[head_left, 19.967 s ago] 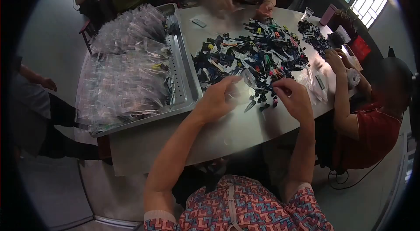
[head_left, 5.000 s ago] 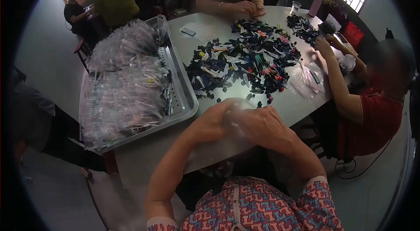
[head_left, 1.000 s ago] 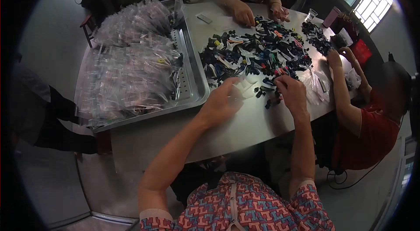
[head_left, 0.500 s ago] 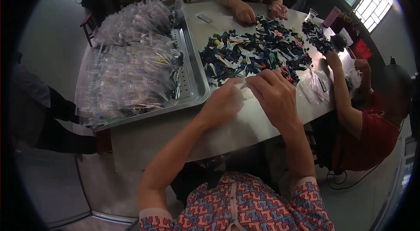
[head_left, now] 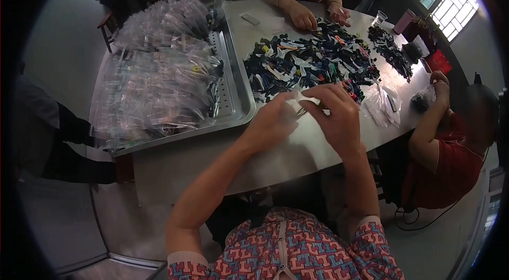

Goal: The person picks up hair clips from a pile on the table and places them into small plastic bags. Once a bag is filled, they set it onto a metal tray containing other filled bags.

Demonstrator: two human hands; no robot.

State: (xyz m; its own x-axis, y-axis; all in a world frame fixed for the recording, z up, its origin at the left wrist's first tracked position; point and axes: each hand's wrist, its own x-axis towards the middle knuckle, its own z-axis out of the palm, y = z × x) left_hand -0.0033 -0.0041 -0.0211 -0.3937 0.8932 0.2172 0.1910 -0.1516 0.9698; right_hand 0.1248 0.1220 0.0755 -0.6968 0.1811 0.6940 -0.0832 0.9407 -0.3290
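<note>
Over the near part of the table, my two hands meet in front of a heap of small clip-like pieces [head_left: 313,62], mostly black and white with some bright ones. My left hand [head_left: 271,123] is closed and slightly blurred, pinching a small clear plastic bag [head_left: 297,95] whose outline is faint. Between the thumb and fingers of my right hand [head_left: 338,115] is a small dark piece [head_left: 301,112], close to the bag. Its exact kind is too small to make out.
At left a metal tray [head_left: 245,105] holds many filled clear bags [head_left: 159,78]. Flat clear bags [head_left: 382,105] lie right of my hands. One co-worker's hands [head_left: 302,16] are at the heap's far side; another co-worker in red [head_left: 450,168] sits at right, near a smaller dark heap [head_left: 389,49].
My right thumb and fingers have parted slightly, and the small dark piece now shows between them. The hands of the co-worker in red have come together, off the table's smaller heap.
</note>
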